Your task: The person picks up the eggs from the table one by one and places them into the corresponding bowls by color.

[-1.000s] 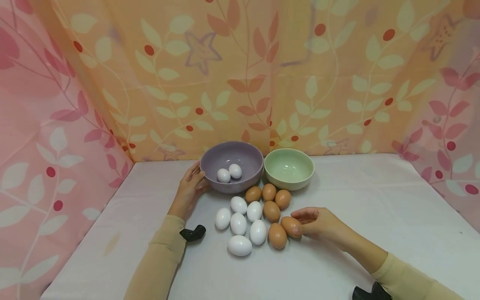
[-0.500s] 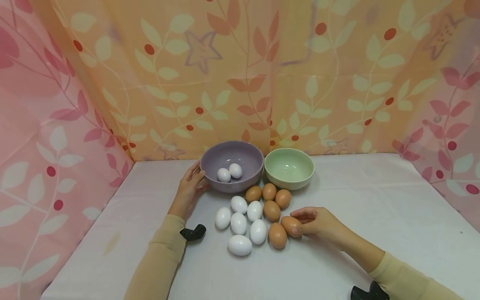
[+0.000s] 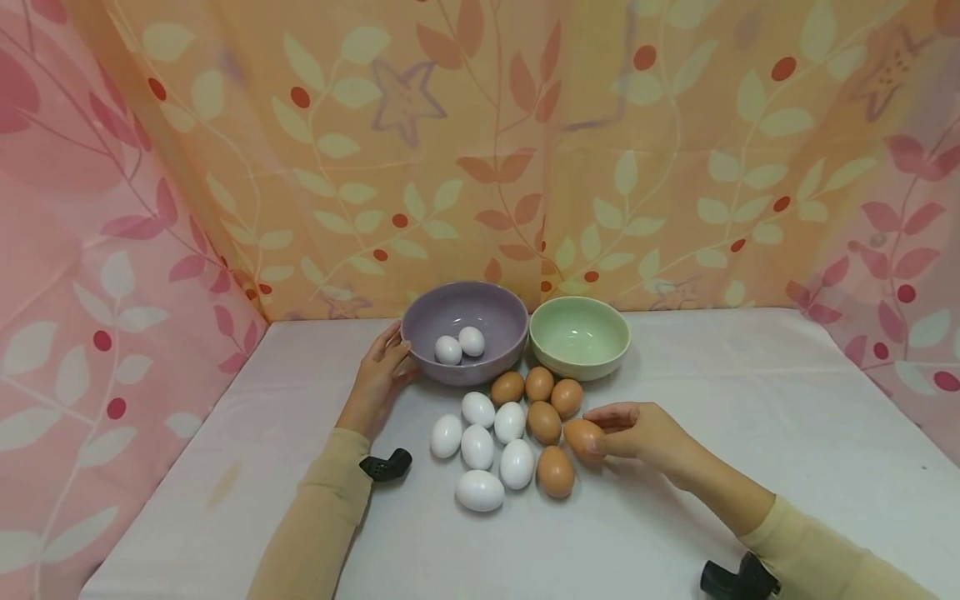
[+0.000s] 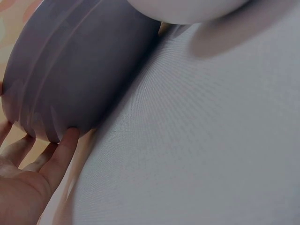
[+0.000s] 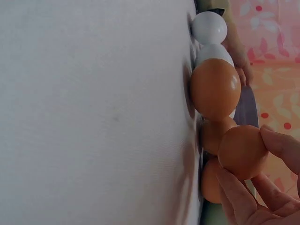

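Note:
My right hand (image 3: 643,440) pinches a brown egg (image 3: 582,439) between thumb and fingers. The right wrist view has this brown egg (image 5: 243,152) raised off the white cloth, in front of other brown eggs. At the purple bowl (image 3: 495,367), my left hand (image 3: 377,377) rests its fingers and thumb against the left side; in the left wrist view the straight fingertips (image 4: 70,133) touch the bowl's outer wall. Two white eggs (image 3: 471,342) lie inside that bowl. Just right of it stands a green bowl (image 3: 581,367) with nothing in it.
Several white eggs (image 3: 477,447) lie loose on the white-covered table (image 3: 750,400) before the purple bowl. Several brown eggs (image 3: 543,422) lie to their right, some close to the green bowl. Behind and at both sides hangs patterned cloth (image 3: 337,192).
The brown egg in my right hand has come up slightly from its place beside another brown egg. My left hand stays at the purple bowl.

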Demonstrator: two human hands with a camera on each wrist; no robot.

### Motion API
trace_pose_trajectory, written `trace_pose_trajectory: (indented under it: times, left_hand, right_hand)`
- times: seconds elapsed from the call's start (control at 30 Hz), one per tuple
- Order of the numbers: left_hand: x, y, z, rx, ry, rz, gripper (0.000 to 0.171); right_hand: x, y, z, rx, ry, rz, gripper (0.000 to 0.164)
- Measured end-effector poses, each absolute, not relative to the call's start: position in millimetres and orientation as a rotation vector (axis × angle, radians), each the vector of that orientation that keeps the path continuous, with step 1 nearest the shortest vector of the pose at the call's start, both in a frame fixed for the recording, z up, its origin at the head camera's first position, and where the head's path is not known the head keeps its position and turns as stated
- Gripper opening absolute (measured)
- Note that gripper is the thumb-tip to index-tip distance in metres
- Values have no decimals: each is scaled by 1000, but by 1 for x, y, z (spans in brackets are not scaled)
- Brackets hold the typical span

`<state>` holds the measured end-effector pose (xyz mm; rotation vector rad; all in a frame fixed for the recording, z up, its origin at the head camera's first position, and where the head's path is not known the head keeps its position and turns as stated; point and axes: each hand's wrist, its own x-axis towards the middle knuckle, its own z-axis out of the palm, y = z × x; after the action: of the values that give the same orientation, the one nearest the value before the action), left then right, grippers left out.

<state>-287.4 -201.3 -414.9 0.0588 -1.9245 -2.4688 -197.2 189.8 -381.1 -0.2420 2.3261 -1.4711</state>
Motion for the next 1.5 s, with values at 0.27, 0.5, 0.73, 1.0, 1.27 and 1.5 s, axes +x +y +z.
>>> trace_pose_trajectory:
  times: [0.27,0.5,0.73,1.0,1.27,1.5]
  left_hand:
    - [-289,-203,-416,74,-1914,-2475,60]
    - [-288,-203,-417,79,-1921,-2473,60]
    - [-290,-204,-418,56,-1961,-2441,60]
    - [-290,-204,-419,75,-1970,-2435,60]
    - [-291,-205,-418,64,-1961,-2439,60]
    - [-290,-204,-419,53,-1958,-2445,60]
  right_hand:
    - [-212,190,-355,-256,2389,-1452,55]
    - [-227,192,-342,-295,2444,-1447,57]
    - [-242,190,-332,-266,2493,-1448,57]
    - [-262,186,-328,-211,2505,-1476,60]
    - [-283,181,-328,-205,2497,-1545,54]
    - [-299,178,-337,-192,2508,-1535,54]
